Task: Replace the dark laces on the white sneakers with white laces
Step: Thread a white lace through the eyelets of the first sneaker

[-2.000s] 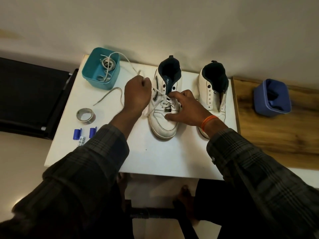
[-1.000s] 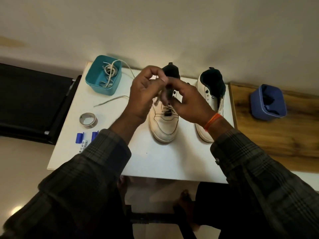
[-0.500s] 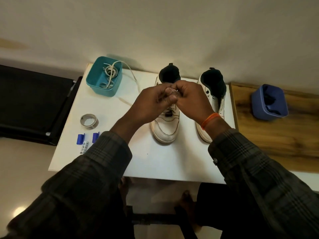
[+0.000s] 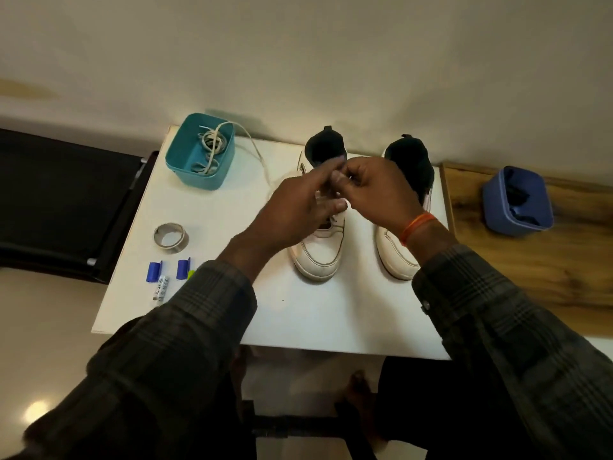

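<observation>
Since both hands lifted off the left sneaker (image 4: 320, 250) at frame centre, the left hand (image 4: 298, 207) and right hand (image 4: 374, 190) now pinch the white lace (image 4: 255, 151) together above it, probably preparing the next eyelet.

The bench (image 4: 298, 320) is plain white. Both sneakers, the left sneaker (image 4: 318, 257) and the right sneaker (image 4: 394, 257), are white with thin dark stitching lines round the toes and black linings at the ankle openings. The teal bin (image 4: 185, 167) holds pale, off-white laces (image 4: 212, 144). The blue bin (image 4: 497, 207) holds something dark, perhaps the dark laces, though it is too dim to tell. The tape roll (image 4: 170, 237) looks silver-grey. Two small caps (image 4: 152, 271) are bright blue. An orange band (image 4: 416, 227) circles the right wrist. Both sleeves (image 4: 497, 327) are dark grey plaid. A wood-grain brown surface (image 4: 547, 277) adjoins the bench.
</observation>
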